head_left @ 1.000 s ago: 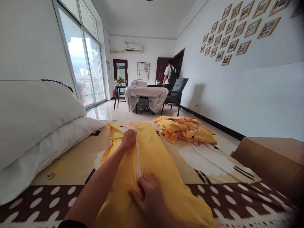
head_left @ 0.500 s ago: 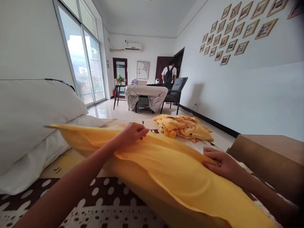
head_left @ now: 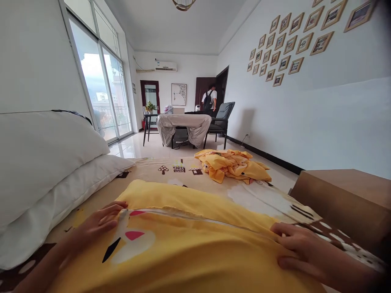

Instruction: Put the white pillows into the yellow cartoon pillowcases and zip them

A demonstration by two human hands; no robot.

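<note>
A yellow pillowcase (head_left: 195,256) with a printed white, pink and black figure lies spread over the bed in front of me. A white-edged seam or opening runs across it between my hands. My left hand (head_left: 105,219) has its fingers closed on the cloth at the left end of that seam. At the right end, my right hand (head_left: 301,246) pinches the yellow cloth near its edge. Farther up the bed sits a crumpled heap of yellow-orange printed bedding (head_left: 233,166), apart from both hands.
White pillows (head_left: 49,158) are stacked along the left side. The patterned bed sheet (head_left: 159,165) lies underneath. A brown cardboard box (head_left: 342,199) stands at the right. Beyond the bed are a covered table (head_left: 183,120), a black chair (head_left: 224,118) and a person (head_left: 209,97) near the door.
The yellow pillowcase has come down from a raised, folded position and now lies flatter, its printed side showing. My left hand has moved left and toward me; my right hand is slightly lower.
</note>
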